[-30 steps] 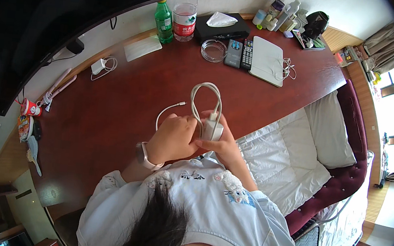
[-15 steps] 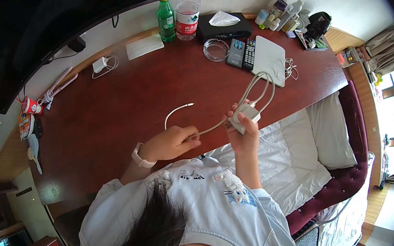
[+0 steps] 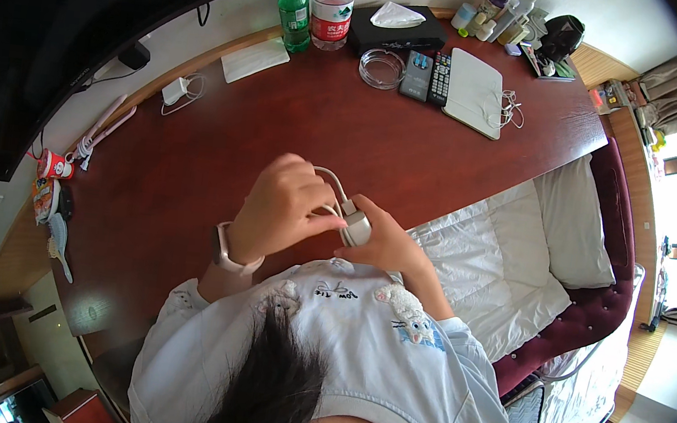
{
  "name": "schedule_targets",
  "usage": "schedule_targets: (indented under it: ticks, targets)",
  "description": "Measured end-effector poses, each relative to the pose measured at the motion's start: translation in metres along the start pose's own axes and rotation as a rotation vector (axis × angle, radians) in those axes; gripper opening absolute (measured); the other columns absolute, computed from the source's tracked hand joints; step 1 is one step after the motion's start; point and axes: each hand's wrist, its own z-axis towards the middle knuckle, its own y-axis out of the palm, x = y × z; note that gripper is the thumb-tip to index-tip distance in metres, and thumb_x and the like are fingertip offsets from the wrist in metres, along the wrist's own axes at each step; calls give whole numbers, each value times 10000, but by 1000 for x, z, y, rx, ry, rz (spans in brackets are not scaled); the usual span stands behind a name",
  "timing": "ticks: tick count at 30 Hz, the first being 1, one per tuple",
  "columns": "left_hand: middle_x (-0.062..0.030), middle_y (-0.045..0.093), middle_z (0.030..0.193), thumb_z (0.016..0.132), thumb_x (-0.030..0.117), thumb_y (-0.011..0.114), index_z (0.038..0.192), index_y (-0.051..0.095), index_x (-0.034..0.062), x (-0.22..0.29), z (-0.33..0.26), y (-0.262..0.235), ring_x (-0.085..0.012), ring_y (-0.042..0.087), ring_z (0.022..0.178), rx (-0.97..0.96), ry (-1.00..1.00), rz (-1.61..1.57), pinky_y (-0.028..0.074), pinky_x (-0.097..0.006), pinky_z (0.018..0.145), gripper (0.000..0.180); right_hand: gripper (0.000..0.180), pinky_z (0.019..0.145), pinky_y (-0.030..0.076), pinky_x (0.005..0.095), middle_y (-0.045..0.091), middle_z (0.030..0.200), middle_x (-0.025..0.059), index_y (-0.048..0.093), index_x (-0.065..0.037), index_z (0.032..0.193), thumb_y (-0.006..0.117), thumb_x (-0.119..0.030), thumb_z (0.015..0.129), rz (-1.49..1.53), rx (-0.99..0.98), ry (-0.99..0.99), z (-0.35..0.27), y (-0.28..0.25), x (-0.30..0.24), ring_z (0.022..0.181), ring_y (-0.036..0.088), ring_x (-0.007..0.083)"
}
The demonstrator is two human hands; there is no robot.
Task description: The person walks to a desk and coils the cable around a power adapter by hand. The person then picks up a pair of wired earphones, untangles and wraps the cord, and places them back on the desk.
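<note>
In my right hand (image 3: pixel 390 242) is a white charger block (image 3: pixel 358 229), gripped between thumb and fingers close to my shirt. A white charging cable (image 3: pixel 332 177) is plugged into it and arches up in a loop. My left hand (image 3: pixel 282 205), with a pale watch band at its wrist, is closed beside the charger. Its curled fingers hold the cable, and its thumb reaches toward the block. The rest of the cable is hidden behind the left hand.
Along the back of the reddish-brown desk (image 3: pixel 220 148) stand a green bottle (image 3: pixel 295 19), a large water bottle (image 3: pixel 331 18), a black tissue box (image 3: pixel 397 30), a glass ashtray (image 3: pixel 381 69) and remotes (image 3: pixel 439 79). Another white charger (image 3: pixel 175 91) lies at left; a bed (image 3: pixel 491 262) is at right.
Both hands have come together, the right moving left and down with the charger. My left hand has risen. The cable's loose end, seen earlier over the desk, is now hidden.
</note>
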Motion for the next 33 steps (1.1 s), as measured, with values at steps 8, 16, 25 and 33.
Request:
schedule_targets:
  ticks: [8,16,25,33]
  targets:
    - [-25,584,748,695,21,728,856,576,30,-30,-22,-3,-111,551,692,301,-280,-500,444,-243,628,222,475,522,481,287,542,740,107,472,-12,1014,656,-47,578,971,-361,-174,-2,-26,20,599,566,171]
    - [-135,562,1104,909,236,531,1187,474,-32,-36,-36,57,-166,549,961,240,-488,-542,433,-282,829,390,539,668,480,287,585,872,80,443,-70,1088,682,-52,605,1040,59,-245,8,-10,21,808,602,196]
    - [-209,391,1313,934,280,476,1312,264,-63,-12,-13,74,-235,429,1202,188,-630,-1108,362,-339,986,552,599,605,456,234,494,926,23,363,-81,1183,649,49,673,564,187,-203,13,5,23,766,530,97]
    - [-146,608,1020,944,216,436,1102,474,3,-31,2,67,-194,616,897,326,-711,-1057,493,-322,801,268,529,680,437,250,511,894,34,405,-68,1110,671,14,660,527,224,-184,22,-2,40,823,503,102]
